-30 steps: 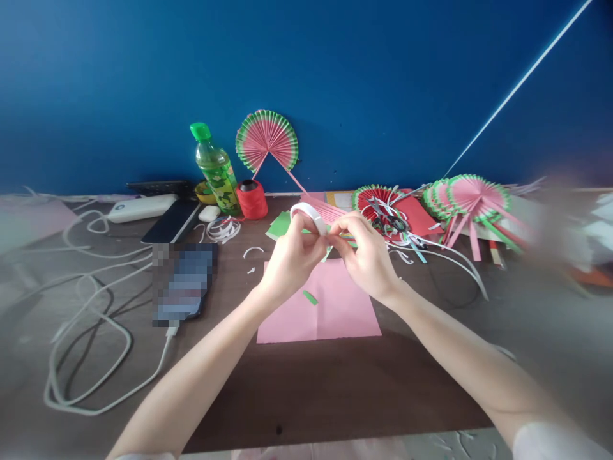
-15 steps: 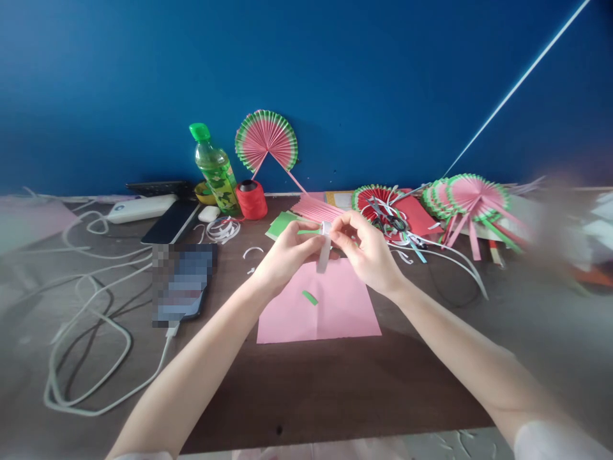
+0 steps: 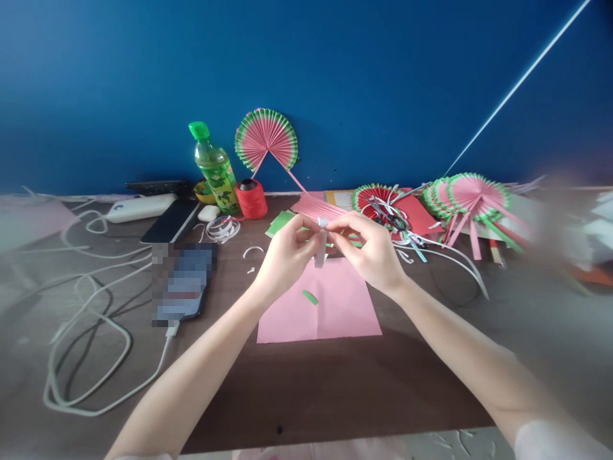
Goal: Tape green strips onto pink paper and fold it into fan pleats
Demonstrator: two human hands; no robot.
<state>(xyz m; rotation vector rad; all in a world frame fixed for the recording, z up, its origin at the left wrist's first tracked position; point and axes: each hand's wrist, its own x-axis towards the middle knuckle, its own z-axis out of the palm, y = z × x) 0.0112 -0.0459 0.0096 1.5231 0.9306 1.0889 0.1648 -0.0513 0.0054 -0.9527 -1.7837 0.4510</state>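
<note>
My left hand (image 3: 286, 254) and my right hand (image 3: 371, 249) meet above the middle of the table, fingers pinched together on a small white strip (image 3: 320, 246) that hangs down between them. Below them a pink paper sheet (image 3: 330, 310) lies flat on the dark table (image 3: 306, 390), with a small green scrap (image 3: 310, 296) on it. Just behind the hands lies a pleated pink paper (image 3: 318, 207).
A phone (image 3: 184, 281) on a white cable (image 3: 86, 358) lies at the left. At the back stand a green bottle (image 3: 214, 167), a red thread spool (image 3: 251, 198) and a watermelon paper fan (image 3: 266, 140). More fans (image 3: 472, 195), scissors (image 3: 387, 217) and paper strips lie at the right.
A second ago my hands held a curled white loop of strip up higher. Now the strip is pressed into a short piece hanging down between my pinched fingers, slightly lower.
</note>
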